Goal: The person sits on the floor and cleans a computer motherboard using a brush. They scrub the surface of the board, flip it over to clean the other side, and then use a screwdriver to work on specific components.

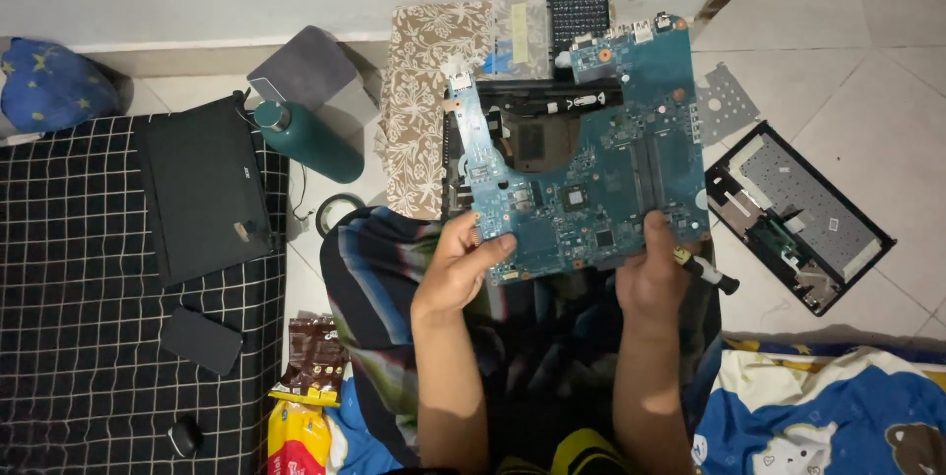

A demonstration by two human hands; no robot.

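Observation:
I hold a blue-green laptop motherboard (591,169) up in front of me with both hands. My left hand (458,263) grips its lower left corner, thumb on top of the board. My right hand (652,273) grips the lower right edge, thumb pressed on the board's face. The board is flat towards the camera, with chips, slots and a dark square cut-out showing. A black-handled screwdriver (711,273) lies just right of my right hand, partly hidden by it.
A laptop palm-rest cover (798,209) and a grey metal plate (727,101) lie on the tiles at right. A closed black laptop (202,189), a dark phone (200,339), a green bottle (310,143), a patterned cloth (424,110), a black keypad piece (578,7) and snack packets (310,376) surround me.

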